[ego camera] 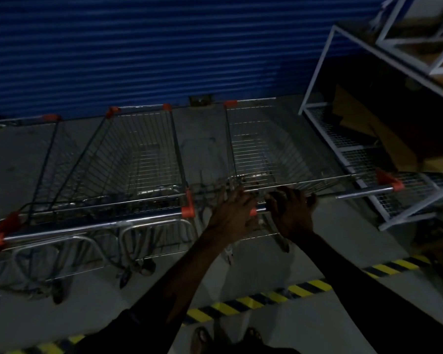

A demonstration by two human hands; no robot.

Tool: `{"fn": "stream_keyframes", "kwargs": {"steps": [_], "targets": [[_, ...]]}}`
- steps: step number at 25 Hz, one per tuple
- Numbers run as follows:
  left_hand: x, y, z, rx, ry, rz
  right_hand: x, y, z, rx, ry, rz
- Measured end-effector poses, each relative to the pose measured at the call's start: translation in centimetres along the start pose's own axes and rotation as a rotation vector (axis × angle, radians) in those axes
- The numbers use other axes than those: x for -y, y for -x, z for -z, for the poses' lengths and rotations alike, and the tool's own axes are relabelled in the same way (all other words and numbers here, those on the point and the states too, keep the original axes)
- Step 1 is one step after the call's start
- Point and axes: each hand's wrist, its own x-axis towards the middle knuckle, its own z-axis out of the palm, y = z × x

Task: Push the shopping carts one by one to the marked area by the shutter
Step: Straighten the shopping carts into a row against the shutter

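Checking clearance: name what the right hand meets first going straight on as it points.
The right hand grips the handle; straight ahead comes that cart's wire basket first, then, probably, the blue shutter.

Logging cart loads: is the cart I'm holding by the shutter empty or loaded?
Empty. The wire basket of the cart shows only bare mesh on its sides and bottom; nothing lies inside.

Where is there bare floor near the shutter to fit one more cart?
A narrow bare strip runs between the middle cart and the right cart up to the shutter. Wider bare floor lies behind the right cart, bordered by the striped tape and white rack. It is crowded where that cart nears the rack.
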Motion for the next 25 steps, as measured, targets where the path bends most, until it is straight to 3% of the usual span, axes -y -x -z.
{"fn": "stream_keyframes", "kwargs": {"steps": [9,15,20,25], "targets": [[4.3,1.2,1.0,-0.031,-0.065,0.028,4.1,-0.4,-1.1,0.129,-0.034,0.069],[5.9,2.1,1.9,0.03,-0.134,0.096,6.7,-0.5,-2.1,0.054,-0.115,0.04],[5.4,1.6,2.3,0.066,-0.19,0.152,5.9,-1.2,-3.1,0.09,-0.155,0.078],[4.8,1.4,2.3,0.143,-0.185,0.24,5.1,-1.3,-2.8,0.019,-0.181,0.104]]}}
